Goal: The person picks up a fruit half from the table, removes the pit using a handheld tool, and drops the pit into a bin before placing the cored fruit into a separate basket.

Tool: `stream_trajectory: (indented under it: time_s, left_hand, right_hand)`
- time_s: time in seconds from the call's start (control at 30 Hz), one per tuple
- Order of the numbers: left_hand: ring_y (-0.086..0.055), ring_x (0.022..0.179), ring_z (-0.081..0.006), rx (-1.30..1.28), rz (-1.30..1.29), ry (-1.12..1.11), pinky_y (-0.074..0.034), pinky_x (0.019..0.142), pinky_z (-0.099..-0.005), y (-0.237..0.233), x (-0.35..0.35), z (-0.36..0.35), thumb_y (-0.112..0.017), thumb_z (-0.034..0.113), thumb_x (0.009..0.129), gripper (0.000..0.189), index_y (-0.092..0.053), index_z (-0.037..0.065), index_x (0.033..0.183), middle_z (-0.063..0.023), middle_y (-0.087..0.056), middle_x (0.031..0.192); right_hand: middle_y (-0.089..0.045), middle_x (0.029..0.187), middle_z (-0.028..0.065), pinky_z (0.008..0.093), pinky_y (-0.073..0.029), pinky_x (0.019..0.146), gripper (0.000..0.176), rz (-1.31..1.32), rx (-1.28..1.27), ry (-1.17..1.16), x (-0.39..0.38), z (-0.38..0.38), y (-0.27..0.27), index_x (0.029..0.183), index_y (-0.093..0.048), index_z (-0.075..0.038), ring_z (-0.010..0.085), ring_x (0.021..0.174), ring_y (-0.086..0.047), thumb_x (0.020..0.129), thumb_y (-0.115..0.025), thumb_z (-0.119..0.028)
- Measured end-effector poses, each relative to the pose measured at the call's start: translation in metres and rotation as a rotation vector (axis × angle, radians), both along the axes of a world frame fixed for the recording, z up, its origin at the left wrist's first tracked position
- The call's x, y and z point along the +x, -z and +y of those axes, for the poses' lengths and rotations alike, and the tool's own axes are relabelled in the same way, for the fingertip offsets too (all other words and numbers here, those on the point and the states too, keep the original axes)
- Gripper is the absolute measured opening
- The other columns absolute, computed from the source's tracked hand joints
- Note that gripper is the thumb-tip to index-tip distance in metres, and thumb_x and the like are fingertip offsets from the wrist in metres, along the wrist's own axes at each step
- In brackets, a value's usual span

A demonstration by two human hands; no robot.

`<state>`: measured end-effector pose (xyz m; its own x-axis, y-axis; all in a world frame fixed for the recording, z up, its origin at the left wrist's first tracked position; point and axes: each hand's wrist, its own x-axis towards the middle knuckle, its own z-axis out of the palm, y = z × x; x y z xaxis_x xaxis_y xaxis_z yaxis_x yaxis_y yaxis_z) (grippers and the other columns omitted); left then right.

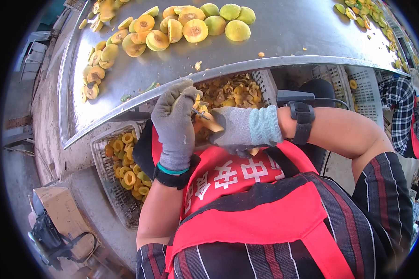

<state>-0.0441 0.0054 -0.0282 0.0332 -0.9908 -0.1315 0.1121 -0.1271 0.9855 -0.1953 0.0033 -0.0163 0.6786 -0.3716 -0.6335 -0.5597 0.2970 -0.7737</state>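
My left hand (174, 123), in a grey glove, is closed on a piece of yellow fruit at the table's front edge. My right hand (237, 128), gloved in grey with a pale blue cuff, is closed round the light wooden handle of a small tool (212, 122). The tool's thin metal end points at the fruit between the hands. Below them, a crate (269, 88) holds many small fruit pieces (233, 93). Halved and whole yellow-green fruits (195, 30) lie on the metal table (284, 44).
Another crate (111, 186) with hollowed fruit halves stands at the left below the table. A cardboard box (63, 209) and a black bag (49, 232) are at the lower left. More fruit (365, 14) lies at the far right, where another person's checked sleeve (400, 111) shows.
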Motion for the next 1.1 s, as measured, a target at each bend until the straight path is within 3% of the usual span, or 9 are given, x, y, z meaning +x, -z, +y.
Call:
stream_trajectory:
  time_s: [0.1,0.17,0.33,0.4,0.5,0.6,0.77,1.0,1.1]
  left_hand:
    - [-0.058,0.08,-0.0111,-0.057,-0.037,-0.03,-0.047,0.073,-0.0236,0.004,0.0,0.002,-0.058,0.01,0.085,0.018,-0.065,-0.003,0.095,-0.0049,-0.063,0.083]
    - [-0.061,0.081,-0.0145,0.206,0.105,0.141,-0.049,0.072,-0.0257,-0.009,0.007,-0.001,-0.057,0.012,0.086,0.02,-0.065,-0.003,0.097,-0.0078,-0.064,0.086]
    - [-0.063,0.083,-0.0191,0.246,0.27,0.119,-0.051,0.073,-0.0282,-0.01,0.012,-0.004,-0.053,0.016,0.09,0.026,-0.061,-0.005,0.104,-0.0136,-0.064,0.094]
    - [-0.063,0.083,-0.02,0.254,0.368,0.065,-0.051,0.073,-0.0289,-0.004,0.011,-0.004,-0.052,0.017,0.091,0.028,-0.06,-0.005,0.105,-0.0151,-0.064,0.096]
    - [-0.063,0.083,-0.0214,0.196,0.37,-0.004,-0.052,0.073,-0.0311,0.002,0.008,-0.003,-0.049,0.019,0.093,0.03,-0.058,-0.005,0.108,-0.0161,-0.063,0.097]
    - [-0.063,0.08,-0.025,0.205,0.443,-0.034,-0.053,0.072,-0.0355,0.001,0.007,-0.004,-0.046,0.024,0.094,0.032,-0.056,-0.003,0.108,-0.0158,-0.063,0.096]
    - [-0.061,0.076,-0.0296,0.344,0.578,-0.098,-0.053,0.071,-0.0429,-0.003,0.006,-0.009,-0.044,0.034,0.094,0.036,-0.054,0.001,0.104,-0.0157,-0.061,0.089]
    - [-0.058,0.08,-0.0283,0.378,0.712,-0.095,-0.049,0.075,-0.0395,-0.004,0.011,-0.009,-0.049,0.034,0.092,0.038,-0.053,-0.001,0.107,-0.016,-0.061,0.092]
    - [-0.062,0.078,-0.0305,0.316,0.775,-0.068,-0.053,0.069,-0.0422,-0.007,0.01,-0.008,-0.044,0.038,0.094,0.04,-0.052,0.002,0.109,-0.0163,-0.061,0.093]
  right_hand:
    - [-0.06,0.061,0.0084,0.0276,-0.049,0.039,0.024,0.064,0.014,0.034,-0.006,0.003,-0.017,0.103,-0.05,0.0,0.0182,0.049,-0.062,0.083,-0.052,-0.014]
    - [-0.06,0.061,0.0082,0.0274,-0.048,0.038,0.022,0.047,-0.021,0.019,-0.008,0.005,-0.009,0.102,-0.05,0.0,0.0176,0.048,-0.062,0.083,-0.051,-0.013]
    - [-0.062,0.064,0.0128,0.0323,-0.049,0.041,0.024,-0.09,-0.034,0.077,-0.006,0.005,0.0,0.095,-0.055,0.002,0.0221,0.052,-0.063,0.083,-0.053,-0.019]
    - [-0.061,0.073,0.0142,0.0355,-0.051,0.057,0.024,-0.191,-0.481,0.12,0.001,0.011,0.028,0.102,-0.051,0.001,0.03,0.061,-0.062,0.082,-0.051,-0.011]
    - [-0.06,0.076,0.0181,0.0394,-0.05,0.063,0.028,-0.124,-0.848,0.017,-0.001,0.014,0.038,0.104,-0.049,0.003,0.0369,0.066,-0.06,0.08,-0.052,-0.012]
    - [-0.059,0.072,0.0204,0.0414,-0.048,0.059,0.031,-0.045,-0.855,0.183,-0.001,0.019,0.03,0.103,-0.047,0.005,0.0377,0.064,-0.06,0.078,-0.054,-0.013]
    - [-0.058,0.07,0.0217,0.0423,-0.047,0.055,0.035,0.006,-1.019,0.157,0.002,0.022,0.035,0.103,-0.045,0.005,0.0378,0.062,-0.059,0.077,-0.057,-0.015]
    - [-0.06,0.067,0.0191,0.0438,-0.046,0.051,0.032,0.026,-1.193,0.105,0.0,0.019,0.031,0.097,-0.047,0.003,0.0364,0.06,-0.061,0.076,-0.06,-0.019]
    - [-0.061,0.068,0.0179,0.0436,-0.046,0.052,0.033,0.055,-1.213,0.117,0.0,0.017,0.029,0.098,-0.047,0.001,0.0361,0.06,-0.06,0.077,-0.059,-0.019]
